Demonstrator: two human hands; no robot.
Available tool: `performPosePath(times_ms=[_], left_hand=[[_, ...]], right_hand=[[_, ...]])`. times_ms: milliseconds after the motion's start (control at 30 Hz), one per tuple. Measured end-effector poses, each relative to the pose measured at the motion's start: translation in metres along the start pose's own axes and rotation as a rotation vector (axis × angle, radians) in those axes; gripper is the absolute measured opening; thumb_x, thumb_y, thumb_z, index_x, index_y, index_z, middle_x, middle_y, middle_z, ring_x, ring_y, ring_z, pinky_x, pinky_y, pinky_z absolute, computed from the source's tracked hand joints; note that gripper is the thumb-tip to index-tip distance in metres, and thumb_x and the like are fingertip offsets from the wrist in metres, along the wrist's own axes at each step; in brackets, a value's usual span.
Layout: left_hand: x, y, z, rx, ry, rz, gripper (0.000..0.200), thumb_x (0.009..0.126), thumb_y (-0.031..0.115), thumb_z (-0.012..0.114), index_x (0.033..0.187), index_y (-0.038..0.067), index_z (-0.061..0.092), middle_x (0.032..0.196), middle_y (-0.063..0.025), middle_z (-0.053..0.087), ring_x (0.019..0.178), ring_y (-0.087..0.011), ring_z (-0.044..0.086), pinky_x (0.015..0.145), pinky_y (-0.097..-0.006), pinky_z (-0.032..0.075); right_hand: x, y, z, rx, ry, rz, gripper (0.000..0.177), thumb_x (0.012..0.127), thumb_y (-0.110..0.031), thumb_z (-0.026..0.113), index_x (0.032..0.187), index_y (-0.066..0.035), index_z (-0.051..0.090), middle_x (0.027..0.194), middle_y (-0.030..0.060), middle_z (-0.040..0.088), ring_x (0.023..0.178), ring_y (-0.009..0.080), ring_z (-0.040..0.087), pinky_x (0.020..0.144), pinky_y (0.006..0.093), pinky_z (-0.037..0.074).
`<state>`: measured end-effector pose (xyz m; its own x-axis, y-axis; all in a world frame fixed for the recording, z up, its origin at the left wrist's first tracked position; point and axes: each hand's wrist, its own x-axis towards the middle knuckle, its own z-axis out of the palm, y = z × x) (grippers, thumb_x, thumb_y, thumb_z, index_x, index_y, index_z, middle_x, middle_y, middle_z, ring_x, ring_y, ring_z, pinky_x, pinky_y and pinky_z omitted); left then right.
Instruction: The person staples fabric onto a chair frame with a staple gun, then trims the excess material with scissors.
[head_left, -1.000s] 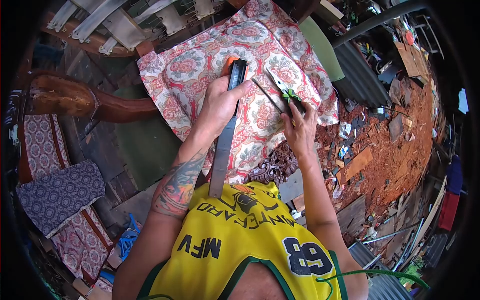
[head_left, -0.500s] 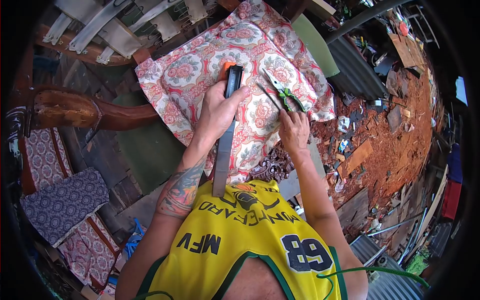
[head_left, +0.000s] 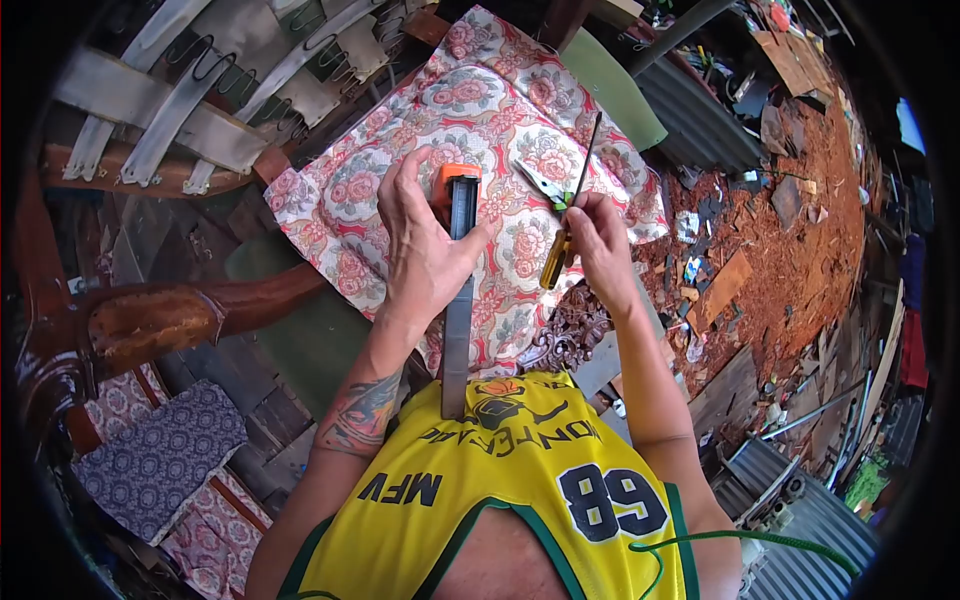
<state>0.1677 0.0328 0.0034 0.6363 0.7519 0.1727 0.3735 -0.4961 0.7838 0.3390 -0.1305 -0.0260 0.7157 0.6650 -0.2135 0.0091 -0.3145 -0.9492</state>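
On the floral cushion point(head_left: 500, 120) rests an orange and black tool with a long grey bar, looking like a staple gun point(head_left: 463, 200); its bar reaches toward my yellow jersey. My left hand point(head_left: 425, 240) lies over it with fingers stretched out and apart, the thumb across the bar. My right hand point(head_left: 600, 245) is closed around a screwdriver point(head_left: 555, 262) with an amber handle, its thin shaft pointing away from me. Behind that hand lie pliers point(head_left: 540, 182) with green handles, partly hidden by the fingers.
A carved wooden frame point(head_left: 150, 318) stands to the left, with a webbed, sprung seat point(head_left: 160, 100) above it. Carved dark trim point(head_left: 575, 330) sits near the cushion's lower edge. Folded patterned cloth point(head_left: 165, 450) lies lower left. Scraps cover reddish ground point(head_left: 745, 235) on the right.
My right hand has picked up the screwdriver from beside the pliers and turned it upright. My left hand has loosened, its fingers spreading away from the staple gun.
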Motion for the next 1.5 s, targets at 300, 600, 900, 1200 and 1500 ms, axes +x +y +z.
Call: performPosePath(times_ms=[300, 600, 900, 1200, 1500], left_hand=[[0.024, 0.001, -0.011, -0.041, -0.156, 0.174, 0.115, 0.070, 0.008, 0.091, 0.161, 0.010, 0.020, 0.163, -0.0241, 0.020, 0.157, -0.0427, 0.015, 0.126, -0.0525, 0.025], [0.033, -0.034, 0.015, -0.454, -0.286, 0.130, 0.082, 0.078, 0.005, 0.078, 0.150, 0.006, 0.039, 0.135, -0.0151, 0.062, 0.129, -0.0343, 0.061, 0.118, -0.0469, 0.038], [0.059, -0.030, 0.016, -0.664, -0.261, 0.228, 0.059, 0.083, 0.004, 0.084, 0.136, 0.013, 0.061, 0.105, -0.0060, 0.073, 0.094, -0.0189, 0.072, 0.082, -0.0298, 0.055], [0.073, -0.038, 0.000, -0.629, -0.429, 0.253, 0.022, 0.099, 0.015, 0.072, 0.117, 0.003, 0.076, 0.101, -0.0064, 0.078, 0.089, -0.0132, 0.072, 0.080, -0.0267, 0.055], [0.080, -0.040, -0.008, -0.813, -0.548, 0.160, 0.075, 0.111, 0.059, 0.022, 0.158, 0.001, 0.031, 0.135, -0.0241, 0.066, 0.112, -0.0238, 0.071, 0.104, -0.0397, 0.051]], right_hand=[[0.002, -0.102, -0.001, 0.541, -0.330, 0.170, 0.049, 0.097, -0.014, 0.068, 0.142, 0.001, 0.056, 0.095, 0.0032, 0.067, 0.077, 0.0075, 0.061, 0.057, 0.0220, 0.048], [0.002, -0.157, -0.025, -0.048, -0.492, 0.276, 0.036, 0.103, -0.009, 0.058, 0.138, -0.002, 0.067, 0.074, -0.0011, 0.060, 0.054, 0.0055, 0.058, 0.047, 0.0235, 0.050], [0.024, -0.238, -0.043, -1.005, -0.749, -0.469, 0.029, 0.087, -0.003, 0.067, 0.114, -0.001, 0.079, 0.086, 0.0135, 0.072, 0.072, 0.0246, 0.070, 0.064, 0.0393, 0.054], [0.046, -0.321, 0.004, -1.140, -1.050, -0.027, 0.022, 0.082, -0.004, 0.051, 0.060, -0.009, 0.049, 0.054, -0.0023, 0.042, 0.046, 0.0101, 0.042, 0.039, 0.0322, 0.032], [0.066, -0.335, 0.017, -1.203, -1.174, -0.365, 0.024, 0.085, -0.007, 0.051, 0.062, -0.009, 0.051, 0.054, -0.0025, 0.043, 0.047, 0.0104, 0.044, 0.040, 0.0333, 0.034]])
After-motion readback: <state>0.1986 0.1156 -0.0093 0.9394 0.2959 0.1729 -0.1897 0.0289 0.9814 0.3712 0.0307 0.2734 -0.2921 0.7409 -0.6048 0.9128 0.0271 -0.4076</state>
